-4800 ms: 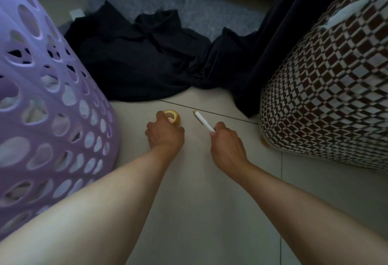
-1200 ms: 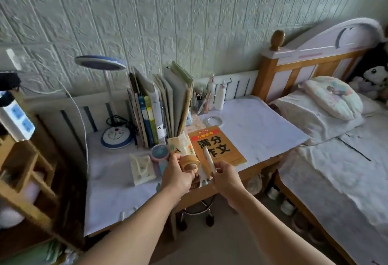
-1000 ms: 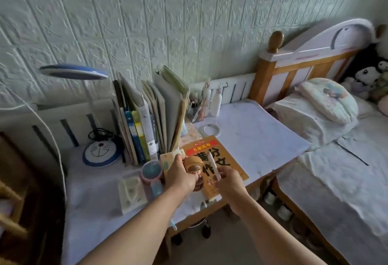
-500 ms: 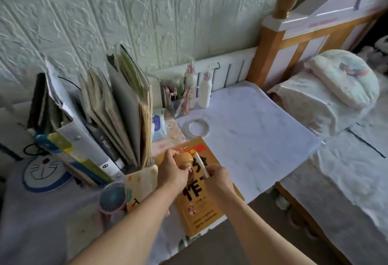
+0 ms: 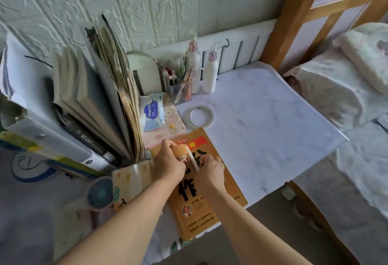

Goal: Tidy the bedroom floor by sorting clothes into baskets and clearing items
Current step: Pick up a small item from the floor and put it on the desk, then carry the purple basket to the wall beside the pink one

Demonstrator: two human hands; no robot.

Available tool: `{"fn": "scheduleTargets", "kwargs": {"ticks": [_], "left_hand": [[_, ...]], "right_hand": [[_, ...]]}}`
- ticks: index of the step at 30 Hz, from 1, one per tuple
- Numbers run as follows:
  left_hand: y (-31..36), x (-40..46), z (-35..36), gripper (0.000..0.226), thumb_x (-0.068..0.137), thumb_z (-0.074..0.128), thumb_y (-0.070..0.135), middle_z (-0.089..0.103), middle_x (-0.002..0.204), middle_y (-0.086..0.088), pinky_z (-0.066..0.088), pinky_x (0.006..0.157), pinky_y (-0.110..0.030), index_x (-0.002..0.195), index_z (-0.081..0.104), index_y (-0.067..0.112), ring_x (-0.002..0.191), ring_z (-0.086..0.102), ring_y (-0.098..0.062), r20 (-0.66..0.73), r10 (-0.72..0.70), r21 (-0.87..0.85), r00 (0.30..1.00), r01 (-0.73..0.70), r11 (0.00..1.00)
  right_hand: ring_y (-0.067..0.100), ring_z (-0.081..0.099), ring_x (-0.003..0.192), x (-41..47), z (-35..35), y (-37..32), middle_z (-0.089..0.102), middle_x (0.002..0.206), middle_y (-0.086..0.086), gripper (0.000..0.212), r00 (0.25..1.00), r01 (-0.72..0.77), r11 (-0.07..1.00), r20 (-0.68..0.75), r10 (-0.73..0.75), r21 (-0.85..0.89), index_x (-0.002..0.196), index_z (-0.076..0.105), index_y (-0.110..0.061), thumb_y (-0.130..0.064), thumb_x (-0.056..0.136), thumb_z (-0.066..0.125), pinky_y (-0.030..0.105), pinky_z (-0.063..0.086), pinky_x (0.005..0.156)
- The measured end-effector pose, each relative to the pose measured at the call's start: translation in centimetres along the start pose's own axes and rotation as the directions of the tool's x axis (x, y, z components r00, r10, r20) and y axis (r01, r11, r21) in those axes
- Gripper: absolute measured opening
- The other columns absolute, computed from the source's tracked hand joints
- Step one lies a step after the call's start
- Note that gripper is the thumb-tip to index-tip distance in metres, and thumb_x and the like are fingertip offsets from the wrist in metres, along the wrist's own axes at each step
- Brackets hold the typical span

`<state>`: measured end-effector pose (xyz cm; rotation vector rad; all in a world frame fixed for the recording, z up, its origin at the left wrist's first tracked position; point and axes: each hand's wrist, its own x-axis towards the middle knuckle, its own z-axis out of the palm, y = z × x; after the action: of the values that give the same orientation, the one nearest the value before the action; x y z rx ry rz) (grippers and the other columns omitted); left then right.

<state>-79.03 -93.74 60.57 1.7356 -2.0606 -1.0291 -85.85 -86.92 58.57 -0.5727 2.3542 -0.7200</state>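
My left hand grips a small tan doll figure just above the orange book lying on the white desk. Right beside it, my right hand pinches a white pen that points up and to the left, its upper end against the figure. Both hands hover over the book's upper part, nearly touching each other.
A row of leaning books stands at the left. A tape ring, a wipes pack, a pen cup and two bottles sit at the back. A small fan lies near the front. The bed is at the right.
I picked the figure and the pen up off the floor between the baskets and carried them to the desk. In the last second my view closed in and both hands lowered toward the orange book.
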Motion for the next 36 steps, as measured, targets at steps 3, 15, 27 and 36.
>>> {"fn": "scheduleTargets", "kwargs": {"ticks": [3,15,27,36], "left_hand": [[0.5,-0.4,-0.6,0.043,0.080,0.070,0.010,0.050,0.110,0.004,0.043,0.071,-0.028,0.110,0.043,0.025,0.093,0.049,-0.018,0.012,0.051,0.014,0.999,-0.052,0.999],[1.4,-6.8,-4.3,0.055,0.076,0.070,0.005,0.047,0.129,-0.006,0.038,0.092,-0.031,0.124,0.045,0.019,0.118,0.042,-0.024,0.091,0.361,0.063,0.928,-0.367,0.928],[0.3,-20.3,-0.5,0.043,0.078,0.070,0.018,0.054,0.119,-0.006,0.048,0.089,-0.032,0.116,0.050,0.018,0.107,0.055,-0.022,0.531,0.540,-0.110,0.653,-0.579,0.808],[-1.1,-35.0,5.9,0.039,0.078,0.071,0.025,0.058,0.114,-0.001,0.046,0.086,-0.027,0.112,0.053,0.020,0.103,0.055,-0.016,0.773,0.532,-0.132,0.347,-0.732,0.669]], "right_hand": [[0.019,0.046,0.109,-0.7,-0.5,0.1,0.044,0.124,0.003,0.049,0.999,-0.050,0.998,0.006,0.049,0.038,0.124,0.052,-0.019,0.002,0.080,0.060,0.033,0.053,0.087],[0.022,0.049,0.105,-10.4,-4.7,1.1,0.044,0.115,0.002,0.039,0.966,-0.138,0.976,-0.196,0.171,0.170,0.122,0.049,-0.015,-0.011,0.083,0.050,0.039,0.050,0.091],[0.025,0.036,0.125,-24.2,-7.0,10.9,0.037,0.133,0.009,0.048,0.820,-0.295,0.907,-0.408,0.403,0.302,0.130,0.044,-0.015,-0.021,0.084,0.055,0.036,0.038,0.104],[0.026,0.038,0.125,-34.6,-8.6,23.5,0.038,0.133,0.009,0.049,0.589,-0.468,0.740,-0.455,0.668,0.483,0.131,0.044,-0.018,-0.024,0.083,0.056,0.035,0.038,0.101]]}}
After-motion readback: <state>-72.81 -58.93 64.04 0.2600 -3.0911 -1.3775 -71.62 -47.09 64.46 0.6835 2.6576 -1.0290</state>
